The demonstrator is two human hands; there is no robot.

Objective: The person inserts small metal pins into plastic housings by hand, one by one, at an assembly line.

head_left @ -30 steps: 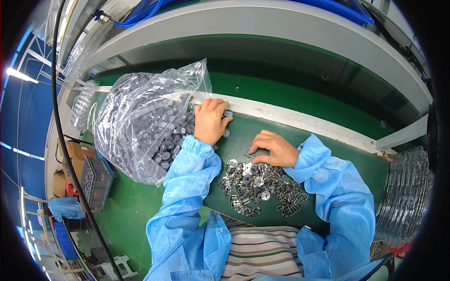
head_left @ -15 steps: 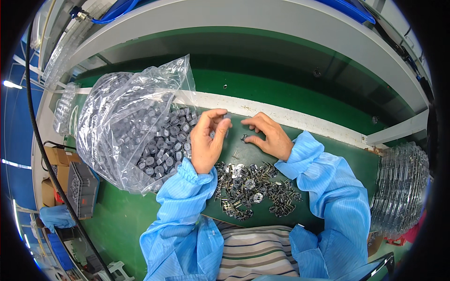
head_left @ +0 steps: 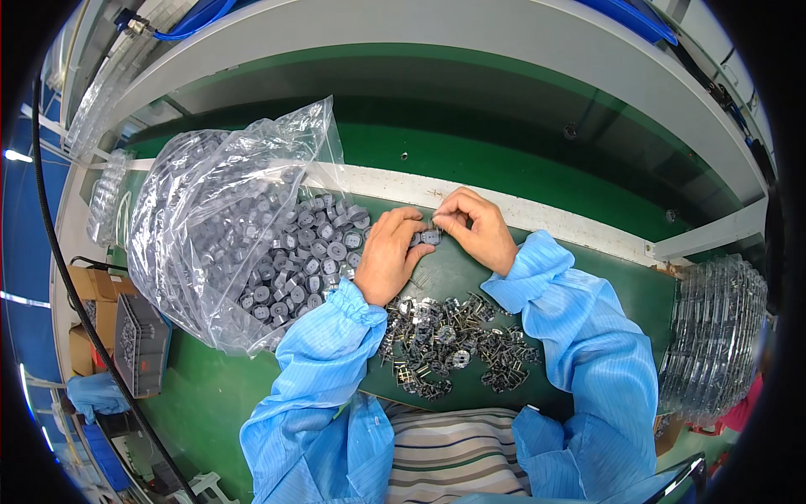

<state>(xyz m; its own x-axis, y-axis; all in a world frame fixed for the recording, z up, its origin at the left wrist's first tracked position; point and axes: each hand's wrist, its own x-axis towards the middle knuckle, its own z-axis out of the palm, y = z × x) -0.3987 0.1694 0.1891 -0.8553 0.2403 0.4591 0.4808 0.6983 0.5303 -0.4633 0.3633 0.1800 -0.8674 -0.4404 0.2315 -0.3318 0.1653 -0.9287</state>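
Note:
My left hand [head_left: 388,256] rests low over the green tabletop, fingers curled round small grey round plastic housings [head_left: 431,238] at its fingertips. My right hand [head_left: 478,231] is closed in a pinch just above these housings, on a small pin piece that its fingers mostly hide. Closer to me lies a pile of small black pin pieces [head_left: 460,359] with metal pins. A few loose pins [head_left: 420,279] lie between that pile and my hands. Left of my left hand, many more grey housings [head_left: 315,252] spill from a clear plastic bag [head_left: 201,227].
Stacked clear plastic trays [head_left: 714,336] stand at the right end of the table. A white ledge [head_left: 554,220] runs along the far side. At the lower left are a grey crate [head_left: 141,344] and cardboard boxes [head_left: 105,294]. A black cable [head_left: 63,269] hangs on the left.
My left hand has come down to the tabletop with its grey housing. My right hand has moved left and slightly up, bringing its pin piece to the housings, so the fingertips of both hands nearly meet.

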